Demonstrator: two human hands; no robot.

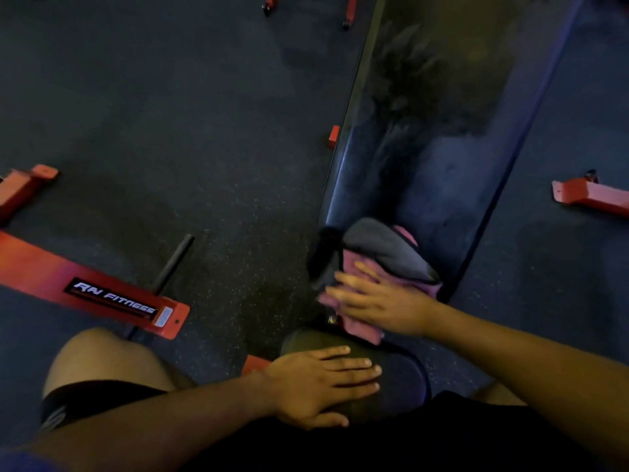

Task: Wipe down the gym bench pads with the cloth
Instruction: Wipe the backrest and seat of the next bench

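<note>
A: Cloth first, where is it?
B: Pink-and-grey folded cloth [381,264], lying at the near end of the long dark padded backrest [439,131], partly hanging over the gap toward the small rounded dark seat pad [401,376].
A: Right hand?
B: Right hand [377,298] flat on the pink part of the cloth, fingers straight and spread, pressing down. Blurred at the fingertips.
A: Left?
B: Left hand [320,383] lies flat on the seat pad, fingers straight and close together, palm down. Holding nothing.
A: Backrest surface?
B: Streaky, smeared patches further up; I can't tell if that's wet or just sheen.
A: Around it?
B: Dark speckled rubber floor [170,114]. Red steel frame foot with an "RW FITNESS" label [112,298] to the left, another red foot [592,195] on the right. Person's bare knee [102,362] and black shorts [442,434] at the bottom.
</note>
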